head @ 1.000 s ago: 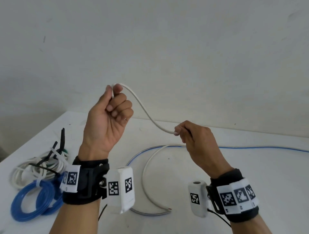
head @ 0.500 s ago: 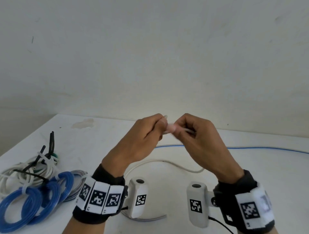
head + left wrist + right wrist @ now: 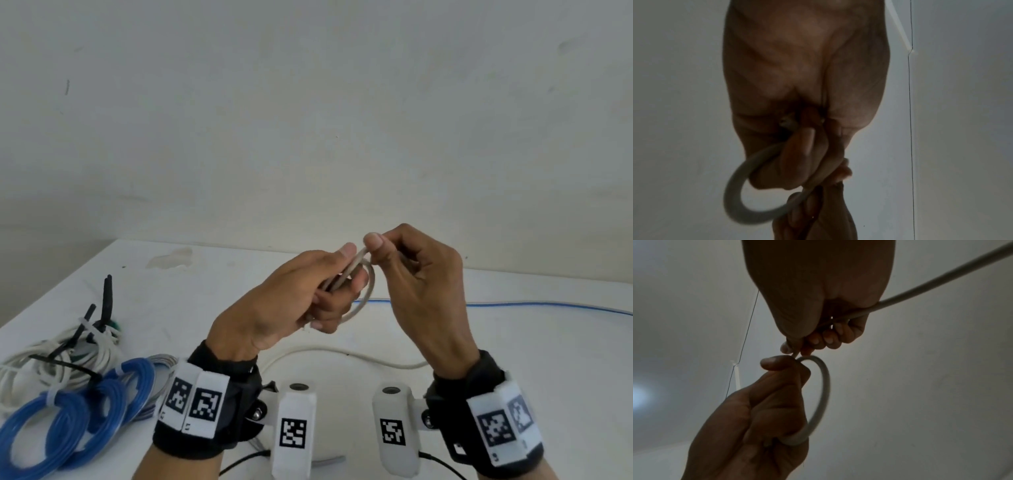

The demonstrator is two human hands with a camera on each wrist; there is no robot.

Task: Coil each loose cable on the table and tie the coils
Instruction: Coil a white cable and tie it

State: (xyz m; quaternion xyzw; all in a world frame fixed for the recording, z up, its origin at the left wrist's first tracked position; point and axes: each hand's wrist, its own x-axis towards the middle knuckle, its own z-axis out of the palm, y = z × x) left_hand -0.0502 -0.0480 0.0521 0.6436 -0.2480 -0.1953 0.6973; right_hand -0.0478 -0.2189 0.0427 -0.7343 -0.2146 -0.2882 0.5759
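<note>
A grey-white cable [image 3: 368,291] is held in the air above the white table [image 3: 513,342]. My left hand [image 3: 318,287] grips a small loop of it [image 3: 735,194] between thumb and curled fingers. My right hand [image 3: 387,253] pinches the cable just beside the left thumb, at the top of the loop [image 3: 825,386]. From the right hand the cable [image 3: 931,283] runs down past the palm. Its loose length [image 3: 342,353] lies curved on the table under both wrists.
A loose blue cable [image 3: 548,306] runs along the table's far side to the right. At the left lie tied coils: blue ones [image 3: 68,428], white ones [image 3: 44,363] and a grey one [image 3: 161,370], with black cable ties [image 3: 106,301] sticking up. A wall stands behind.
The hands, apart a second ago with the cable stretched between them, have come together. A small loop now hangs from my left hand, and the right pinches the cable at its top.
</note>
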